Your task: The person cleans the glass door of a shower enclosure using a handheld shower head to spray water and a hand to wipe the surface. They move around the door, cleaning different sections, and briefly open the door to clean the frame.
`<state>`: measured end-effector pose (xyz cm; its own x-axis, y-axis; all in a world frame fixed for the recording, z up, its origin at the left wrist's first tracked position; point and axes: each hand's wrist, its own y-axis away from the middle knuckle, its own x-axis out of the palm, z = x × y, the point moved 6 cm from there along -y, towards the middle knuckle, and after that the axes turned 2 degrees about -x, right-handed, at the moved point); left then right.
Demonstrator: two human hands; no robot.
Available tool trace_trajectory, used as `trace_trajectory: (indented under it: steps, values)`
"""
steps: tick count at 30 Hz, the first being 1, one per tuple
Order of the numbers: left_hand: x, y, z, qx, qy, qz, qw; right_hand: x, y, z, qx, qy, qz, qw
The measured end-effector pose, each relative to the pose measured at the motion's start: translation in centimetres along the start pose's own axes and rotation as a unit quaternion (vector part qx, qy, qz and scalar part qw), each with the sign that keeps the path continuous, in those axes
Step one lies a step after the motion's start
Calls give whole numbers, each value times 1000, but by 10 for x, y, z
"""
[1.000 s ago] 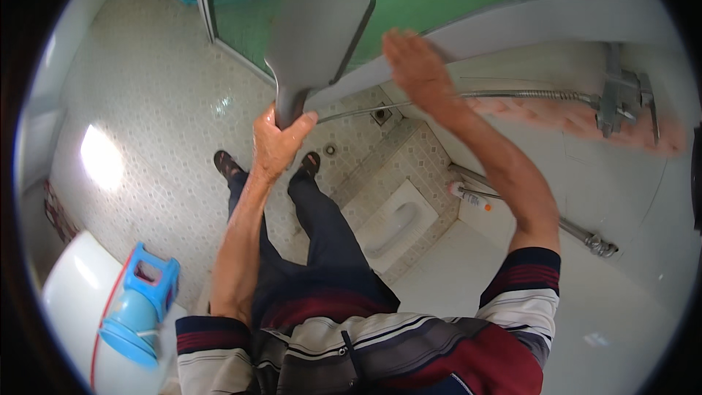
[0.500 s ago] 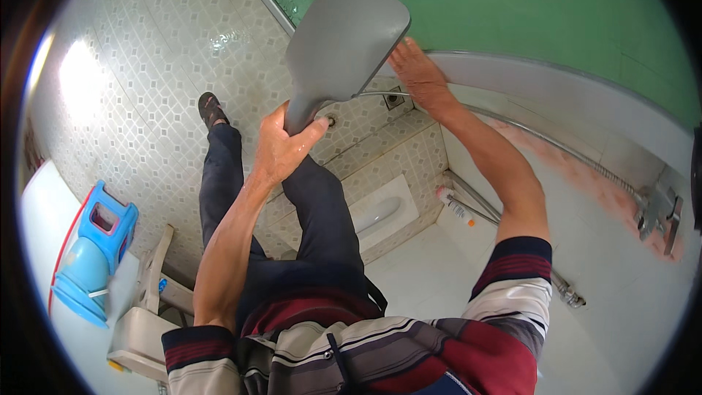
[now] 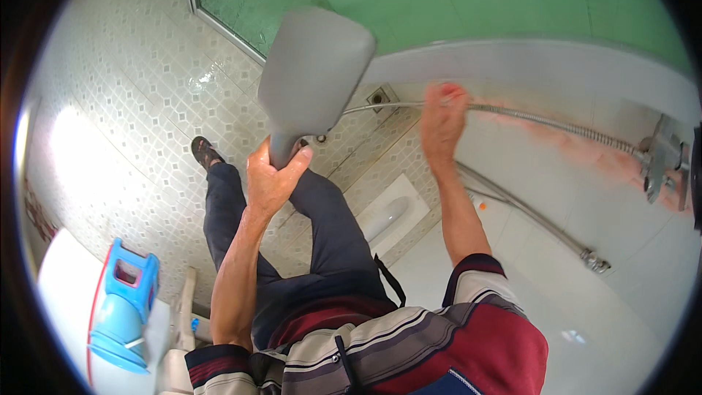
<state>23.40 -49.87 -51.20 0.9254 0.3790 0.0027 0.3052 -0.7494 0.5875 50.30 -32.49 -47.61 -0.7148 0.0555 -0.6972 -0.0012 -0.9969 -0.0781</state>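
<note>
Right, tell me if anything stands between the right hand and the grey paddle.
A metal hose spans the gap in view between the right hand and grey paddle; whether it's in the way is unclear. Nothing else visibly blocks.

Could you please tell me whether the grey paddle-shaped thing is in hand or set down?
In hand: the left hand grips the grey paddle-shaped thing by its narrow handle, and its wide end extends beyond the hand.

A blue stool (image 3: 149, 274) and a light-blue bucket (image 3: 121, 318) rest on a white surface (image 3: 67, 278) (marked with a streak of red) at lower left. A white squat toilet (image 3: 391, 216) is set among patterned floor tiles (image 3: 146, 106).
</note>
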Motion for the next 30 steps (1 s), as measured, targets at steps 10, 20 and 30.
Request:
trace_trajectory:
  steps: [10, 20, 30]
  values:
    - [-9, -44, -13, 21, -68, 19, 997, 18, -46, 34, -111, -198, -374, 899]
    - [-45, -89, 65, -2, -155, 93, 984, 215, 47, -121, 50, -153, -332, 929]
    - [-50, -160, 134, 9, -126, 134, 983, 105, -14, -43, -299, 99, -426, 848]
